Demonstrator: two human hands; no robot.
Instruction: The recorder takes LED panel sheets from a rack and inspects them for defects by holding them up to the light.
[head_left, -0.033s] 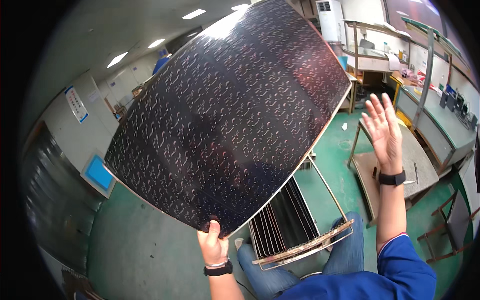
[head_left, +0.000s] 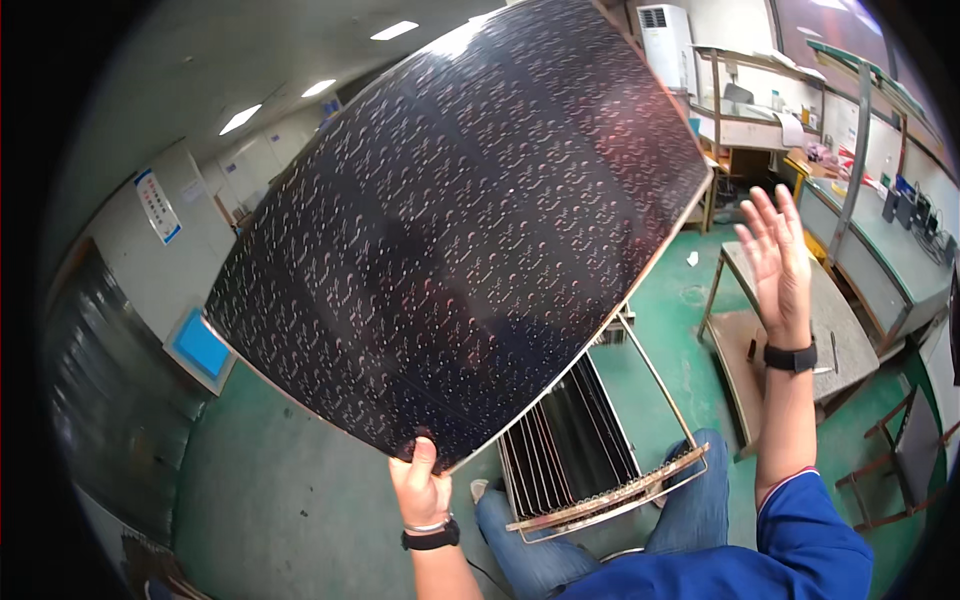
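Note:
A large, glossy black panel [head_left: 450,230] with a pattern of small light squiggles and dots fills the middle of the view, tilted up. My left hand [head_left: 421,487] grips its lowest corner, thumb on the patterned face and the other fingers behind it. On the right my right hand [head_left: 776,255] is raised with fingers stretched out, apart from the panel's right edge and touching nothing. Between my knees stands a metal slotted rack [head_left: 610,490] with dark sheets [head_left: 570,440] upright in it. The panel covers the rack's far end.
To the right are a worn grey table [head_left: 845,325] with a lower shelf, a dark chair [head_left: 912,455] and a long workbench [head_left: 870,240] carrying black devices. A white air conditioner [head_left: 666,45] stands at the back. A blue square [head_left: 202,343] is at the left wall.
The panel has swung slightly, its upper and right edges shifting right. My left hand has moved a little left with its corner. My right hand has drifted slightly right, still open.

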